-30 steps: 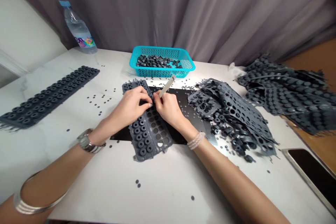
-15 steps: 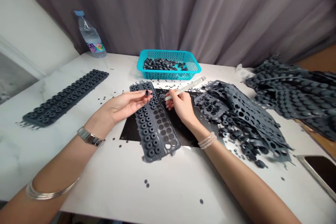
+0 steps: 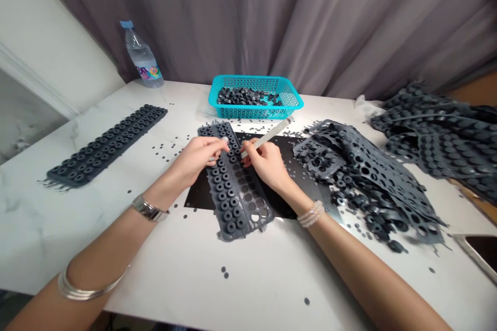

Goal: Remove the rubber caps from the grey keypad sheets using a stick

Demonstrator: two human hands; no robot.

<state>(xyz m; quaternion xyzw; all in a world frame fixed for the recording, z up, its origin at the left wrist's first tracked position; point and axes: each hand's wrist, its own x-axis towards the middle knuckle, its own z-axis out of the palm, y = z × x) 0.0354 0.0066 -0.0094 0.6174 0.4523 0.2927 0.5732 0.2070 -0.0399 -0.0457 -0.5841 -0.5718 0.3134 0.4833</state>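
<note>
My left hand point(image 3: 202, 158) is closed over the upper left part of a dark rubber sheet point(image 3: 229, 196) with raised rings; whatever its fingers hold is hidden. My right hand point(image 3: 266, 160) grips a pale, whitish stick point(image 3: 272, 133), which slants up and to the right, its lower end close to the sheet. Raised rings fill the sheet's left half, while flat round spots and a few open holes show on its right half. Under the sheet lies a shiny black mat point(image 3: 200, 191).
Behind stands a blue basket point(image 3: 256, 113) of small black pieces. A second ringed sheet point(image 3: 108, 145) and a water bottle point(image 3: 143, 59) are at left. Perforated sheets point(image 3: 368, 165), loose rings point(image 3: 373, 217), a darker pile point(image 3: 446, 129) and a phone point(image 3: 481, 248) lie at right.
My left hand has closed and turned down toward the sheet; the small black ring at its fingertips no longer shows. The stick in my right hand has tilted more upright. The view has shifted slightly.
</note>
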